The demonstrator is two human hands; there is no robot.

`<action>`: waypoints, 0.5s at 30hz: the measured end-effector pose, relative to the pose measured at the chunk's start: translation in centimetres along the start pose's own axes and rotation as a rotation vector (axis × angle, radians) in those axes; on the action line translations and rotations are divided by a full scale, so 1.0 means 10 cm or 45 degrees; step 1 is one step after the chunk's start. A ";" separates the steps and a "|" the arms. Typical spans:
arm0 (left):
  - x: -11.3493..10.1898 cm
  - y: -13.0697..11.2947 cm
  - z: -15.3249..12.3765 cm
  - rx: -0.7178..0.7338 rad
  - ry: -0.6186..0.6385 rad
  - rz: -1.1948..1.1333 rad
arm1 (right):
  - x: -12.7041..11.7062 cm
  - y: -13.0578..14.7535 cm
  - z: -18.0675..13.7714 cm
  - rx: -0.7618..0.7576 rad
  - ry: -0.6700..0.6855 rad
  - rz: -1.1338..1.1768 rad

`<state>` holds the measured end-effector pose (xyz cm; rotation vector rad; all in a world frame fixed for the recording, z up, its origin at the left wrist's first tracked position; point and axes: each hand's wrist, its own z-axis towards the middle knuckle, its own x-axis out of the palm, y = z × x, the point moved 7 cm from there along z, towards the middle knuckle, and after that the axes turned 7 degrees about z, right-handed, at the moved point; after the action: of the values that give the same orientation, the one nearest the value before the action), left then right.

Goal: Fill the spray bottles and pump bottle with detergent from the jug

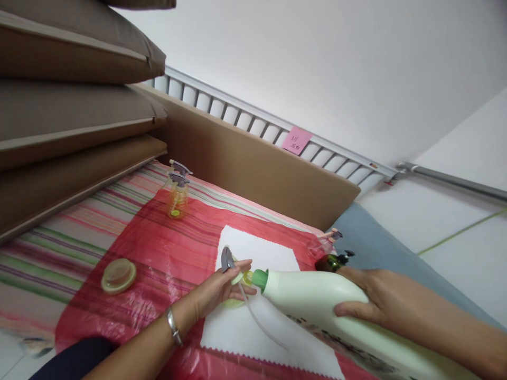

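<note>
My left hand (224, 287), with a silver bangle on its wrist, grips a grey trigger spray head (227, 258) whose pale dip tube (257, 319) hangs down. The hand also surrounds a small yellowish bottle neck (247, 278); whether its fingers touch that neck, I cannot tell. My right hand (368, 298) is wrapped round a large pale green bottle (312, 290), tilted nearly onto its side. Its green mouth (260, 278) meets the yellowish neck. Below my left hand a pale green round part (233, 303) shows, mostly covered, over a white cloth (259, 248) with zigzag edges.
Yellow spray bottles (177, 198) stand at the back left, a round lidded container (119, 275) at the left. A pink spray bottle (320, 244) and a dark green pump bottle (330, 262) are at the right. Stacked cushions (79, 111) and a brown board (245, 158) border the red plastic sheet (158, 248).
</note>
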<state>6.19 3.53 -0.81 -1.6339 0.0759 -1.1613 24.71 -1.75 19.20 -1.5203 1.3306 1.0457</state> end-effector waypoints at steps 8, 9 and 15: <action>0.01 -0.02 -0.02 0.016 0.020 0.034 | 0.02 0.00 0.03 0.000 0.012 -0.001; 0.02 -0.02 -0.02 0.015 0.022 0.035 | 0.01 0.00 0.03 0.004 0.014 -0.008; 0.01 -0.02 -0.01 0.022 0.030 0.024 | -0.01 0.02 0.01 -0.015 0.013 -0.014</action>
<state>6.09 3.44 -0.63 -1.6015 0.0962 -1.1638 24.50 -1.65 19.28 -1.5420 1.3239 1.0413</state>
